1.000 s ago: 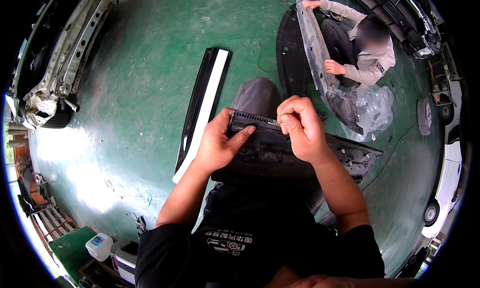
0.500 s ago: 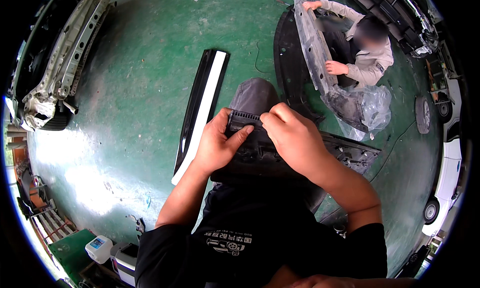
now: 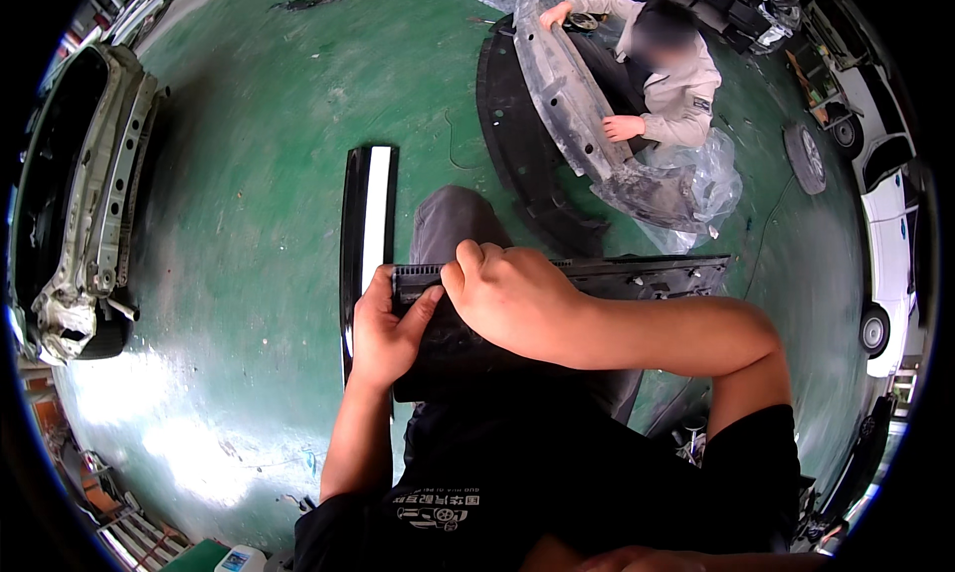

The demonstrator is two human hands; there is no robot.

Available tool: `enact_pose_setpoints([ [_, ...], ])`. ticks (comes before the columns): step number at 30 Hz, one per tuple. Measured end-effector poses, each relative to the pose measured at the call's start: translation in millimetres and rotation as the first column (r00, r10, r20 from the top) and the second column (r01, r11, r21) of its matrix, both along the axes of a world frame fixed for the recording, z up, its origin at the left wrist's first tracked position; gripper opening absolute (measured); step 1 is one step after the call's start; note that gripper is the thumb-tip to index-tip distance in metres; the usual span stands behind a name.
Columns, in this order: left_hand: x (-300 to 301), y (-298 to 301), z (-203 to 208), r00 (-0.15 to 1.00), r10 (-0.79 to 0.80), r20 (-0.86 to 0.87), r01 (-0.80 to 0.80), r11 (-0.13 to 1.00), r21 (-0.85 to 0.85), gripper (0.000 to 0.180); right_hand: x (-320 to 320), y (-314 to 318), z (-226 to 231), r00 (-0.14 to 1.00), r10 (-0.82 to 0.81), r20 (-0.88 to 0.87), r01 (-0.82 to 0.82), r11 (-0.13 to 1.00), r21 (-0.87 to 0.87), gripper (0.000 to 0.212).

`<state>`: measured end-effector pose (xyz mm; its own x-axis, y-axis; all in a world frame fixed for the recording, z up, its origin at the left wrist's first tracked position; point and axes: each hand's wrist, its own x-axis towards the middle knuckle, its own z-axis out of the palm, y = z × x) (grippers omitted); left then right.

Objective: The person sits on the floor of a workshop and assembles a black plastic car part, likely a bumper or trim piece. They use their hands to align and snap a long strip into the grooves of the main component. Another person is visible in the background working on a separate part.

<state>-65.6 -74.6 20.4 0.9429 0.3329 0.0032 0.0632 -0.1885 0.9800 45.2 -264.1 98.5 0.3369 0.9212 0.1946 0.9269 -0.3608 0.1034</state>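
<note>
A long black plastic trim panel (image 3: 647, 282) with a slotted upper edge lies across my lap, reaching off to the right. My left hand (image 3: 386, 331) grips its left end, thumb on the near face and fingers behind. Close beside that thumb, my right hand (image 3: 512, 298) is closed, its curled fingers at the panel's upper edge. Whatever it pinches there is hidden. My right forearm covers part of the panel. Just beyond the left hand, a black trim strip with a white band (image 3: 377, 204) lies on the floor.
Ahead to the right, a crouching person (image 3: 665, 75) holds a large grey, dusty car part (image 3: 567, 85). A curved black liner (image 3: 507, 144) and clear plastic wrap (image 3: 712, 179) lie beside it. A stripped car body (image 3: 95, 194) stands left; a wheel (image 3: 805, 158) and white vehicle (image 3: 890, 234) are right.
My view has turned, so the surroundings sit differently. The panel lies more level, and my right forearm has swung up closer to horizontal. Both hands remain at the panel's left end.
</note>
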Motion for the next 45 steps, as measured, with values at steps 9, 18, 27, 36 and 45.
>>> enact_pose_setpoints([
  [9,-1,-3,0,1.000,0.011,0.016,-0.010,0.999,-0.037,0.023,11,-15,-12,0.978,0.013,-0.206,0.024,0.984,0.178,0.016],
  [18,2,-3,4,1.000,0.005,0.022,-0.003,0.998,-0.064,0.021,7,-24,-30,0.990,0.120,-0.071,-0.086,0.925,0.370,0.015],
  [27,5,-9,12,1.000,-0.015,0.001,0.015,0.999,-0.045,0.021,21,-22,-16,0.952,0.030,-0.306,0.039,0.975,0.218,0.016],
  [36,4,-12,8,0.999,-0.036,0.011,0.037,0.998,-0.043,0.022,39,-28,-17,0.919,0.139,-0.370,-0.063,0.976,0.209,0.026],
  [45,9,-12,9,0.999,-0.036,0.024,0.037,0.999,-0.018,0.022,40,-38,-31,0.854,0.240,-0.462,-0.031,0.909,0.415,0.023],
])
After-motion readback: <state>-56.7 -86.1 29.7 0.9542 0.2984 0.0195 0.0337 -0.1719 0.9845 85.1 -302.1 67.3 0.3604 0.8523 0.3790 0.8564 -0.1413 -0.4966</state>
